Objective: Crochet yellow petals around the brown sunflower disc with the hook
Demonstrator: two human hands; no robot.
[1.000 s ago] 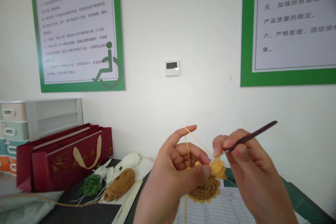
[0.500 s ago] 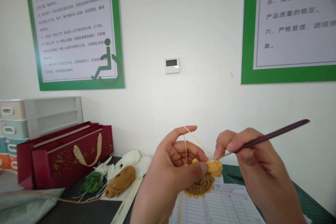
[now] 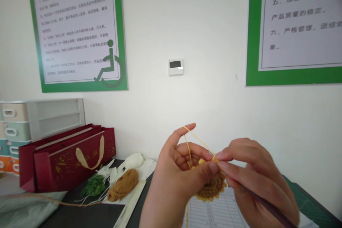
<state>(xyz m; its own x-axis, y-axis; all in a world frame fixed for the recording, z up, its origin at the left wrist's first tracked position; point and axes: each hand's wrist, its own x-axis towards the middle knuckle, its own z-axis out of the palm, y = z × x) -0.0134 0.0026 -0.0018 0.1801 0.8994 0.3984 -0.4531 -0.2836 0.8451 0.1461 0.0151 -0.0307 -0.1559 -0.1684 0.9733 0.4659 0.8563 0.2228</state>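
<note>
Above a dark tabletop, both hands work close together in front of a white wall. The left hand [image 3: 176, 174] pinches a round crochet piece [image 3: 213, 187], brown at the centre with a yellow edge, between its thumb and bent fingers. The piece sits just below the meeting fingertips, partly hidden by them. The raised index finger [image 3: 187, 130] carries yellow yarn [image 3: 199, 141] looped over it, and the strand runs down toward the piece. The right hand [image 3: 256, 181] is curled around a crochet hook [image 3: 269, 208], whose dark handle slants down to the lower right. Its fingertips sit right beside the left hand. The hook's tip is hard to make out there, so whether it is in a stitch I cannot tell.

To the left on the table [image 3: 80, 217] lie a ball of tan yarn [image 3: 123, 185], green strands [image 3: 93, 186] and white yarn [image 3: 133, 161]. Behind them stands a dark red gift bag [image 3: 66, 153] with a cream ribbon handle. A printed form [image 3: 213, 212] lies under the hands, on a green cutting mat [image 3: 310, 199].
</note>
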